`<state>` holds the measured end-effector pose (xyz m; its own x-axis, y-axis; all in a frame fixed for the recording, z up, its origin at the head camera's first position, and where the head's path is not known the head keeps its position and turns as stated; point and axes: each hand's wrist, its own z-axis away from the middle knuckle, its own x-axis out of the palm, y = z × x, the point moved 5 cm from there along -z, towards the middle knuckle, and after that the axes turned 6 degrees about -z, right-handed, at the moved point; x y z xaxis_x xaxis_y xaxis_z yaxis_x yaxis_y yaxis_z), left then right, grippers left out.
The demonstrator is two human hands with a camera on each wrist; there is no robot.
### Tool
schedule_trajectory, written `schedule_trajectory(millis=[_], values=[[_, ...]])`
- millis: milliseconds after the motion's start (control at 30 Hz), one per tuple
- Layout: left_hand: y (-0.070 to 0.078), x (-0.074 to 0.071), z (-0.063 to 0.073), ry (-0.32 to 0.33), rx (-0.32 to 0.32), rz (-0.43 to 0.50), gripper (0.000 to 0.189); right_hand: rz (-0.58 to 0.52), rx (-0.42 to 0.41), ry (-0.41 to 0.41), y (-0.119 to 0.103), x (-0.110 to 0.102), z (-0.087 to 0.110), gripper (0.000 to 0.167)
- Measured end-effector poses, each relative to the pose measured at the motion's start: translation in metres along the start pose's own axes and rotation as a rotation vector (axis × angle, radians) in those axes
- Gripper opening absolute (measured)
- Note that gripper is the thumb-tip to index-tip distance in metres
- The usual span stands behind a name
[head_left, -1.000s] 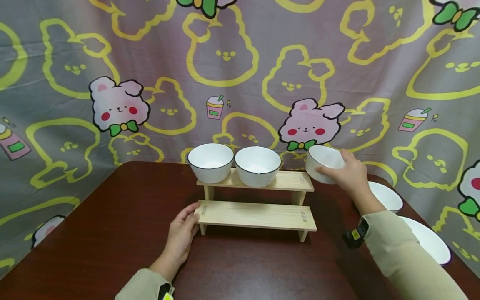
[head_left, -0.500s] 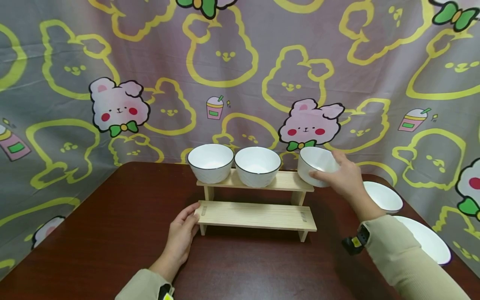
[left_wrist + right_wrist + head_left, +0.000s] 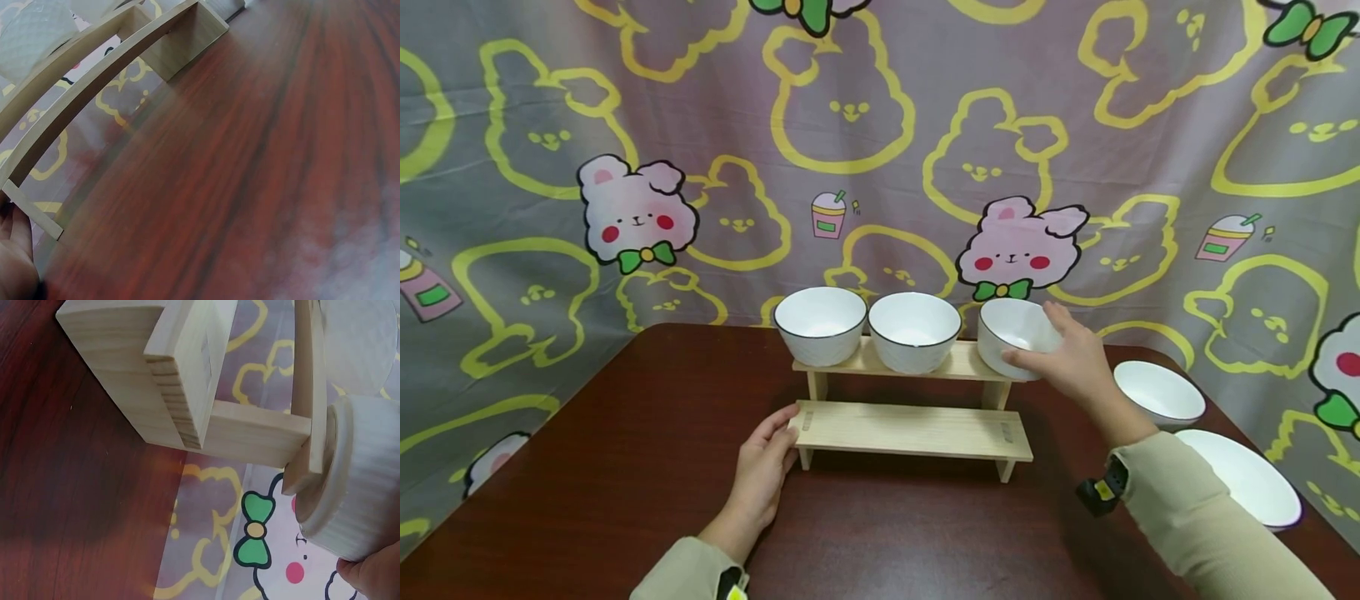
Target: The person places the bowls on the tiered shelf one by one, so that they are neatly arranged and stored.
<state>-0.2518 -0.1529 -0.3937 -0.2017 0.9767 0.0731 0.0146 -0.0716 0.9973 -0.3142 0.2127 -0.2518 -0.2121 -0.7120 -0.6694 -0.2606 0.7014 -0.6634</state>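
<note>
My right hand [image 3: 1075, 358] grips a white bowl [image 3: 1011, 333] with a dark rim by its right side, thumb in front and fingers at the far rim. The bowl is at the right end of the upper shelf of a two-tier wooden rack [image 3: 910, 429]. In the right wrist view this bowl's base [image 3: 331, 469] overlaps the end of the upper board. Two matching bowls, a left bowl [image 3: 821, 325] and a middle bowl [image 3: 914, 332], stand upright on the same shelf. My left hand [image 3: 762, 467] holds the left end of the lower shelf between thumb and fingers.
On the dark red-brown table [image 3: 625, 467], a smaller white dish [image 3: 1159, 392] and a larger white plate [image 3: 1243, 475] lie at the right edge, the plate partly behind the right sleeve. A patterned curtain [image 3: 880, 150] hangs close behind the table.
The right hand has carried its bowl leftward and slightly down, from beyond the rack's right end to over the upper shelf. The left hand has stayed on the lower shelf.
</note>
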Motion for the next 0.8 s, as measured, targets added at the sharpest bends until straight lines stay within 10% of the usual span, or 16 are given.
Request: schedule_trajectory(millis=[800], values=[[-0.0010, 0.0013, 0.0014, -0.006, 0.003, -0.014, 0.042, 0.048, -0.092, -0.030, -0.0077, 0.0090, -0.0002, 0.097]])
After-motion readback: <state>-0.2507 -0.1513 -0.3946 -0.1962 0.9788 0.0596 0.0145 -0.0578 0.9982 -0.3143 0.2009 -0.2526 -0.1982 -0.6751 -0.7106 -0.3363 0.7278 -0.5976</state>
